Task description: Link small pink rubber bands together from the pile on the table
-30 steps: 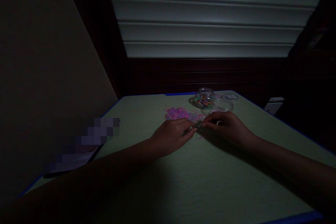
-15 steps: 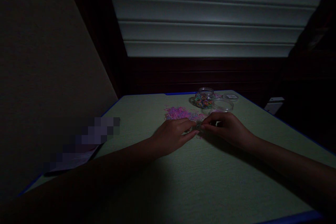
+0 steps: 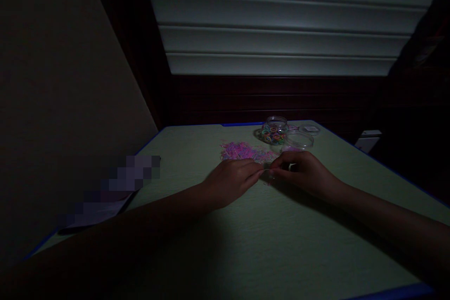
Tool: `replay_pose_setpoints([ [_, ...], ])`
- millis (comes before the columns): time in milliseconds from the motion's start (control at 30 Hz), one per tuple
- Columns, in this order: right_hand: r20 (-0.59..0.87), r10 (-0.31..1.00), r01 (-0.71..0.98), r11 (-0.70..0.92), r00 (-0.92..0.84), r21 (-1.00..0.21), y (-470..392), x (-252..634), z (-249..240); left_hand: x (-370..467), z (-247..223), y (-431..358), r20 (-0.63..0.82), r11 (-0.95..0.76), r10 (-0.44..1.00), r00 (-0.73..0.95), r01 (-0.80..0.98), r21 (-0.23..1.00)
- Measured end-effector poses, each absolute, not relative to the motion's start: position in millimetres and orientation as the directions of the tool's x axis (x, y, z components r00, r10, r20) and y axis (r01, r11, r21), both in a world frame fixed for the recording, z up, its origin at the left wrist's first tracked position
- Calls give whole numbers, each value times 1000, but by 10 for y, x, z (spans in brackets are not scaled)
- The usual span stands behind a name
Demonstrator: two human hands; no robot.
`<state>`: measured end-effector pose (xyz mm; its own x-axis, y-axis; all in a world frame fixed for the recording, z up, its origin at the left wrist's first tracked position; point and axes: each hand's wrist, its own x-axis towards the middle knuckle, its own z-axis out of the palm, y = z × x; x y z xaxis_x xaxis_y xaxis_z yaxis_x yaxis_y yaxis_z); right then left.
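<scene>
My left hand [image 3: 229, 182] and my right hand [image 3: 305, 171] meet low over the table, fingertips a short way apart. Between them stretches a thin, pale rubber band [image 3: 266, 170]; each hand pinches one side of it with thumb and fingers. In the dim light its exact shape is hard to make out. Just beyond my left fingers lies a pile of small pink and purple rubber bands [image 3: 239, 151]. A few tiny loose bands [image 3: 267, 183] rest on the table below the fingertips.
A clear jar [image 3: 274, 131] of colourful hair ties stands towards the back of the table [image 3: 246, 243]. Beside it are a clear round container [image 3: 298, 139] and a flat clear lid [image 3: 310, 130]. A dark-edged flat object [image 3: 105, 206], partly pixelated, lies at the left edge.
My left thumb and fingers have closed together onto the band, which now spans the gap between the hands. My right hand keeps its pinch almost in place.
</scene>
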<state>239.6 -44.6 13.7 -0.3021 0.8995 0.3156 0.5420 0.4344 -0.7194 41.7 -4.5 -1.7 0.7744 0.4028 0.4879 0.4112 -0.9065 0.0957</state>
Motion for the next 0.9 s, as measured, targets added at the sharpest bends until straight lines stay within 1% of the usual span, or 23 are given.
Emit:
replay_pose_setpoints([
  [300, 296, 918, 547, 395, -264, -738, -400, 2419, 122, 418, 17, -65, 442, -883, 455, 773, 458, 106],
  [433, 286, 922, 547, 386, -262, -743, -401, 2417, 125, 421, 27, -83, 453, -890, 440, 775, 445, 102],
  [600, 287, 914, 535, 400, -286, -744, -408, 2409, 118, 410, -9, -67, 457, -887, 449, 768, 445, 125],
  [900, 264, 910, 526, 403, -320, -749, -430, 2405, 126, 422, -28, -35, 483, -913, 386, 786, 402, 74],
])
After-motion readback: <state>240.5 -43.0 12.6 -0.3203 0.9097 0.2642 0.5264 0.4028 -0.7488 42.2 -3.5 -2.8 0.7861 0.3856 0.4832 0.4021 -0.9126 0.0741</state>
